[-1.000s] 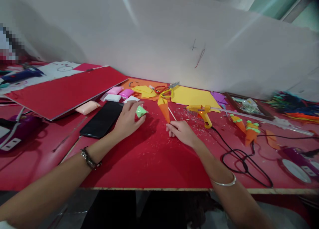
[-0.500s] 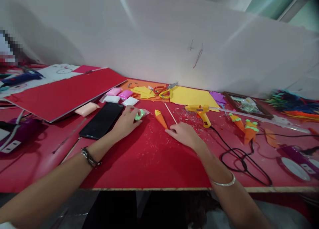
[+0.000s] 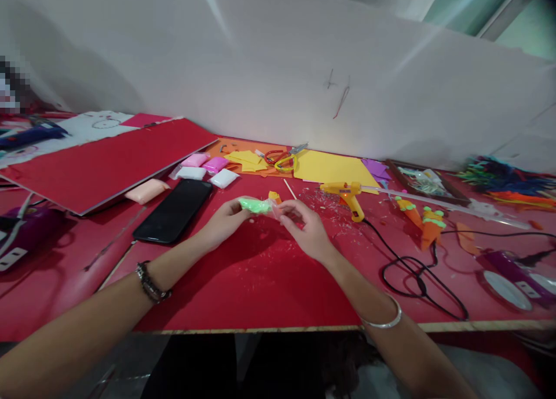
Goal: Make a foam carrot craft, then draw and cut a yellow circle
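Between my two hands, above the red tabletop [image 3: 243, 295], is a small clear packet of bright green clay [image 3: 255, 206]. My left hand [image 3: 226, 222] grips its left end between thumb and fingers. The fingers of my right hand [image 3: 306, 228] pinch the clear plastic at the packet's right end. Just behind the packet, an orange and yellow piece [image 3: 274, 197] shows only its yellow top; the rest is hidden by the packet and my right hand. A thin pale stick [image 3: 290, 189] lies beyond my right fingers.
A black phone [image 3: 174, 211] lies left of my hands, near packets of white [image 3: 223, 179], pink and peach clay. At right are a yellow glue gun [image 3: 345, 195], its black cord [image 3: 419, 283] and finished orange cones [image 3: 432, 228]. Scissors [image 3: 284, 157] and yellow sheets lie behind.
My left hand has lifted the green packet and brought it right, toward the middle. My right hand has moved up from beside the orange cone and taken the packet's other end.
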`<state>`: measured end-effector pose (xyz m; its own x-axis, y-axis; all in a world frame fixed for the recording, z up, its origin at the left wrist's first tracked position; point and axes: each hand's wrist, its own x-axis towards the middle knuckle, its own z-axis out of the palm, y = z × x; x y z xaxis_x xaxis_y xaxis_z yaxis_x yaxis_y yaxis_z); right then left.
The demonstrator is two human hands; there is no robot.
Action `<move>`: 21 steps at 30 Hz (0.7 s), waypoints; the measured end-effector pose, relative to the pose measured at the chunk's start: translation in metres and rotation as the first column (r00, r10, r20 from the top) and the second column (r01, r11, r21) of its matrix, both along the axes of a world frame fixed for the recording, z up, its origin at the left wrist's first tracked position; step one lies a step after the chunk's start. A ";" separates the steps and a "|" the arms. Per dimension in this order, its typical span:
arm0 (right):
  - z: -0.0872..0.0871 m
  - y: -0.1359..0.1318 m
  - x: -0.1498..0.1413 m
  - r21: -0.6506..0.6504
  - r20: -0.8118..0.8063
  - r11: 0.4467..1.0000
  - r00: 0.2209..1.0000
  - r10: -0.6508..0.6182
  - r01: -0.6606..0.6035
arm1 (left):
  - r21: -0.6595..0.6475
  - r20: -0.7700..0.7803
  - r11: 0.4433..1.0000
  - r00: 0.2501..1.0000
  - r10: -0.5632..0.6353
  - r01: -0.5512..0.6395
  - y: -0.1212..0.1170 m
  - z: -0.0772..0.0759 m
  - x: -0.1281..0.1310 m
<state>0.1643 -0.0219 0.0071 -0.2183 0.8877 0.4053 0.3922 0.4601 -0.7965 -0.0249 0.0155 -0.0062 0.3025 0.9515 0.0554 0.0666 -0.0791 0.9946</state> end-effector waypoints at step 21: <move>-0.004 -0.001 -0.004 -0.115 -0.166 0.989 0.984 0.068 -0.088 | -0.356 0.241 0.932 0.970 0.017 0.072 -0.013 0.006 0.012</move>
